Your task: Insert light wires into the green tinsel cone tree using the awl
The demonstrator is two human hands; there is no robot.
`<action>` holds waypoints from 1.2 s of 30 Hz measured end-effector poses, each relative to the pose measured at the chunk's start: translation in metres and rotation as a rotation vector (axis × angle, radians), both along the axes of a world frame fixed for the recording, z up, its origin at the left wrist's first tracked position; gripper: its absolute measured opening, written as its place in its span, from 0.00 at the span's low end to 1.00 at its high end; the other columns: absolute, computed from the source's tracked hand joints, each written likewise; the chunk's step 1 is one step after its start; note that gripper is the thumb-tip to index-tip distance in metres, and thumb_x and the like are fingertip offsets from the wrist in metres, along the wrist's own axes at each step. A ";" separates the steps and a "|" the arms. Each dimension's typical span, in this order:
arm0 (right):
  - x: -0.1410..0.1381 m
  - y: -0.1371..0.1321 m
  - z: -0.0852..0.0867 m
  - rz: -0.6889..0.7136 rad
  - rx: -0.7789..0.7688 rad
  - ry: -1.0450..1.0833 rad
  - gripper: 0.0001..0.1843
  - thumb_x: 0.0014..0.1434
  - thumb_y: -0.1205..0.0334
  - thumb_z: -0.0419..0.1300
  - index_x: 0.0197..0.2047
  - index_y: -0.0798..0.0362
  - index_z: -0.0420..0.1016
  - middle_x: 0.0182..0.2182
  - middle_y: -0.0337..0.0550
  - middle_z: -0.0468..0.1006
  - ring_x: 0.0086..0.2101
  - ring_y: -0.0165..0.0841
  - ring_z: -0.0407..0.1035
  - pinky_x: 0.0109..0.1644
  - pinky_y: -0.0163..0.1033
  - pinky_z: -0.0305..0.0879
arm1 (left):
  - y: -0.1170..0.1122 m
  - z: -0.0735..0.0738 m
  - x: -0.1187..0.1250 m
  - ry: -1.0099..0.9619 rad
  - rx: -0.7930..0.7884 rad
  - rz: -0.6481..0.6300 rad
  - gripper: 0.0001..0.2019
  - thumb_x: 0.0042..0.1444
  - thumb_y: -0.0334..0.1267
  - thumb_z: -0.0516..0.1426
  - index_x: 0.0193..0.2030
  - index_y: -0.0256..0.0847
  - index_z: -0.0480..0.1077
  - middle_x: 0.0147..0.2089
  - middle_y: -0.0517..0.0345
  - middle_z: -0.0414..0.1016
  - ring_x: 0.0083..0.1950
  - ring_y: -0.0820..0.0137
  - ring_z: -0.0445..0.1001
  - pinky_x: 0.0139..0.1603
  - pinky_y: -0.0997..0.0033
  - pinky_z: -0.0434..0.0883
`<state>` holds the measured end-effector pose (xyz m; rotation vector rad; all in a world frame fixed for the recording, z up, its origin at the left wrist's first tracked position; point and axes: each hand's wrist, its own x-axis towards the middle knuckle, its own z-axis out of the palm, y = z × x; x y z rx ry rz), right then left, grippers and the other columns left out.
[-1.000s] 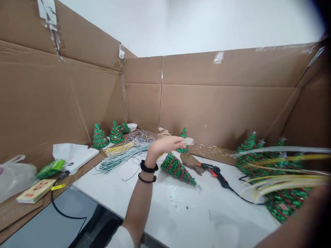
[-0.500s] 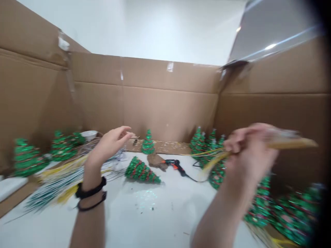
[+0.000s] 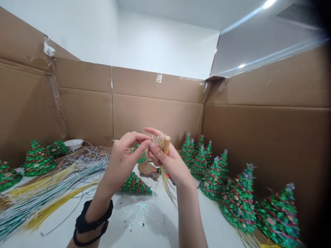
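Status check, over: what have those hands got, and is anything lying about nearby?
Right hand closed on pale strands and wooden stick. Left hand close beside them, hold unclear. Green tree on its side on white table.

Left hand (image 3: 126,155) pinching just left of the right hand (image 3: 172,164), left wrist (image 3: 102,193) angling up from its lower left. Right hand gripping, index finger (image 3: 153,131) extending leftward; right forearm (image 3: 190,215) rising beneath.
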<state>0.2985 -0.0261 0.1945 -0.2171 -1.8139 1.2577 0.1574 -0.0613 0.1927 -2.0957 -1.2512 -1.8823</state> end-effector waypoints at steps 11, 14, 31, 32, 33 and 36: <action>-0.005 0.013 -0.005 -0.255 0.137 -0.107 0.11 0.65 0.53 0.48 0.40 0.50 0.65 0.22 0.32 0.56 0.22 0.24 0.51 0.26 0.31 0.51 | -0.008 0.012 -0.023 -0.813 0.472 -0.212 0.08 0.63 0.36 0.51 0.33 0.45 0.66 0.29 0.68 0.69 0.32 0.78 0.72 0.41 0.68 0.70; -0.006 0.020 -0.012 -0.459 0.320 -0.268 0.08 0.65 0.61 0.46 0.39 0.50 0.65 0.25 0.35 0.62 0.25 0.26 0.55 0.30 0.33 0.52 | -0.017 0.013 -0.033 -0.864 0.500 -0.204 0.12 0.66 0.36 0.47 0.32 0.46 0.66 0.28 0.72 0.66 0.27 0.83 0.67 0.33 0.73 0.67; 0.038 0.041 -0.115 -0.020 0.376 -1.141 0.21 0.60 0.54 0.54 0.54 0.54 0.69 0.47 0.53 0.73 0.45 0.40 0.68 0.48 0.43 0.63 | -0.013 0.014 -0.030 -0.624 0.190 -0.339 0.03 0.60 0.36 0.55 0.40 0.43 0.69 0.20 0.66 0.59 0.21 0.79 0.54 0.18 0.76 0.49; 0.038 0.043 -0.098 -0.035 0.360 -1.059 0.19 0.61 0.54 0.54 0.52 0.54 0.71 0.45 0.52 0.73 0.43 0.38 0.68 0.47 0.43 0.63 | -0.011 0.012 -0.026 -0.579 0.128 -0.363 0.05 0.60 0.36 0.55 0.43 0.42 0.68 0.21 0.65 0.61 0.22 0.78 0.56 0.19 0.76 0.51; 0.036 0.045 -0.079 -0.048 0.331 -0.931 0.18 0.61 0.54 0.54 0.51 0.54 0.72 0.44 0.50 0.74 0.41 0.35 0.68 0.46 0.41 0.64 | -0.009 0.010 -0.022 -0.540 0.077 -0.388 0.08 0.60 0.36 0.54 0.46 0.42 0.67 0.22 0.64 0.63 0.23 0.77 0.58 0.21 0.76 0.54; 0.023 0.039 -0.031 -0.108 0.150 -0.454 0.21 0.64 0.49 0.48 0.54 0.50 0.68 0.34 0.41 0.72 0.25 0.25 0.62 0.29 0.33 0.61 | -0.003 0.003 -0.008 -0.464 -0.059 -0.435 0.14 0.62 0.36 0.52 0.54 0.44 0.60 0.24 0.64 0.65 0.25 0.75 0.62 0.25 0.75 0.58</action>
